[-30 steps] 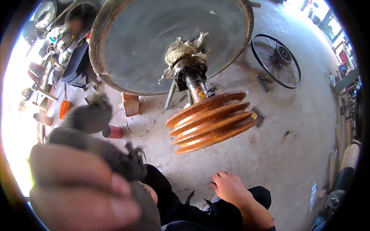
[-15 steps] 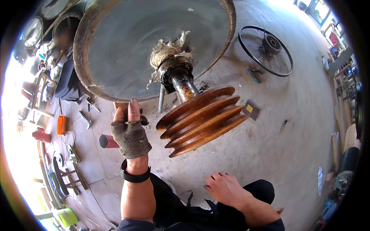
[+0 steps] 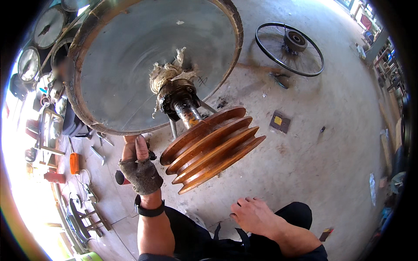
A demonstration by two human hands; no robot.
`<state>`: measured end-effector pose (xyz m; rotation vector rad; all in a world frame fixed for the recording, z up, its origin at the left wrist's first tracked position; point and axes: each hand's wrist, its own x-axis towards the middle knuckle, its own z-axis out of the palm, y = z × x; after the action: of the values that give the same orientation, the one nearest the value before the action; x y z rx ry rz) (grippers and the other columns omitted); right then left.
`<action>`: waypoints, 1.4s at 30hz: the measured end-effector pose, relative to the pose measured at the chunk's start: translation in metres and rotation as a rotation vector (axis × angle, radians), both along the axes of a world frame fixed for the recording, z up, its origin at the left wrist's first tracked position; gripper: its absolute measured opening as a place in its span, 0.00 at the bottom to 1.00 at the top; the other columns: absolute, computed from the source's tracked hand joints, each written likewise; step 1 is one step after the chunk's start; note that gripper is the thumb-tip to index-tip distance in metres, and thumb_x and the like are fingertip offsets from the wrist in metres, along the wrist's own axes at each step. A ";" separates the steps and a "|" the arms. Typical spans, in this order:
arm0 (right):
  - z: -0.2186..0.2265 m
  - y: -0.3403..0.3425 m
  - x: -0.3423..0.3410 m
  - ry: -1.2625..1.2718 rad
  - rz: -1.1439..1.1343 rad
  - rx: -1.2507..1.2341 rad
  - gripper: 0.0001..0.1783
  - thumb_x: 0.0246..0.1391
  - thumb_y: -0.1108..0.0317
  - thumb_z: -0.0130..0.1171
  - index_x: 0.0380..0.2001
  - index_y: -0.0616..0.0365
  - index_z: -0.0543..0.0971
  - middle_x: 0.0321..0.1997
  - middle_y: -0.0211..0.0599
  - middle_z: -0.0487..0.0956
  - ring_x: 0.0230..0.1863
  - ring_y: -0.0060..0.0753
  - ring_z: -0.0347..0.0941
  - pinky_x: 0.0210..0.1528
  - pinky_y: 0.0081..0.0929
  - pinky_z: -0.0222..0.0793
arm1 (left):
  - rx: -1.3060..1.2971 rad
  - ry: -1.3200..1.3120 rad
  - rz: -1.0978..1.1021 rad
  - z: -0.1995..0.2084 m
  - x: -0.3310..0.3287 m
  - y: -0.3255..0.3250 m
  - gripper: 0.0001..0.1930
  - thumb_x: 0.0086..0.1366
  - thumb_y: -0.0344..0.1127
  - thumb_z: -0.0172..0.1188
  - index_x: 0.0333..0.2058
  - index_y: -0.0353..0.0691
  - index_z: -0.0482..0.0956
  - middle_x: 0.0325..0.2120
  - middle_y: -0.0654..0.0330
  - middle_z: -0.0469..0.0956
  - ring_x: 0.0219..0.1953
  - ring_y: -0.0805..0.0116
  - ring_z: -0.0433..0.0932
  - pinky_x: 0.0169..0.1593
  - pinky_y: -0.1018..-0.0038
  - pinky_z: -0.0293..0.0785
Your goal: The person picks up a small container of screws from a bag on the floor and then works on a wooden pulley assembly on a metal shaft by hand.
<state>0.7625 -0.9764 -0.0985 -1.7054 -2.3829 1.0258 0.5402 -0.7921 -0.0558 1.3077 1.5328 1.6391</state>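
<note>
My left hand (image 3: 141, 167), in a dark fingerless glove, is at the lower rim of a large grey disc (image 3: 126, 65) with a rough brown edge. Its thumb points up and its fingers close on something small, mostly hidden under the rim. A greasy dark shaft (image 3: 188, 114) comes out of the disc's middle, with frayed pale cloth (image 3: 163, 80) wound round its base. On the shaft's near end sits a rusty brown grooved pulley (image 3: 211, 150), right of my left hand. My bare right hand (image 3: 254, 215) rests by my right knee, fingers loosely extended, holding nothing.
On the floor at the far right lies a spoked wheel rim (image 3: 323, 65) with pliers (image 3: 279, 80) beside it. A dark square plate (image 3: 280, 122) is nearer. To the left are a hammer (image 3: 98, 155), an orange tool (image 3: 74, 163) and a red cylinder (image 3: 122, 177). A person crouches beyond the disc.
The disc, shaft and pulley now appear farther left and lower in the view. My left hand stays at the disc's lower rim, and my right hand keeps its place by the knee.
</note>
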 end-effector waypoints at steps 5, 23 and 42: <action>0.003 0.014 0.006 -0.023 0.019 -0.070 0.12 0.59 0.59 0.56 0.37 0.56 0.77 0.38 0.41 0.76 0.45 0.45 0.76 0.49 0.41 0.71 | -0.004 0.011 -0.013 -0.010 0.004 0.010 0.16 0.68 0.43 0.61 0.25 0.39 0.75 0.20 0.68 0.74 0.23 0.81 0.68 0.29 0.79 0.64; 0.002 0.017 0.013 0.038 0.007 -0.052 0.11 0.56 0.60 0.59 0.36 0.56 0.76 0.37 0.43 0.75 0.43 0.47 0.76 0.46 0.42 0.72 | -0.046 0.053 -0.090 -0.029 -0.007 0.033 0.12 0.67 0.40 0.62 0.36 0.36 0.77 0.25 0.66 0.75 0.22 0.80 0.69 0.27 0.81 0.67; 0.002 0.025 0.007 -0.073 0.016 -0.175 0.12 0.61 0.58 0.55 0.36 0.57 0.75 0.39 0.46 0.76 0.45 0.52 0.76 0.51 0.44 0.70 | -0.090 -0.005 -0.078 -0.033 -0.009 0.041 0.09 0.68 0.35 0.61 0.34 0.35 0.77 0.23 0.67 0.75 0.27 0.80 0.69 0.33 0.80 0.68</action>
<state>0.7691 -0.9513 -0.0967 -1.8109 -2.4184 1.2292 0.5311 -0.7510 -0.0884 1.2981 1.5157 1.5069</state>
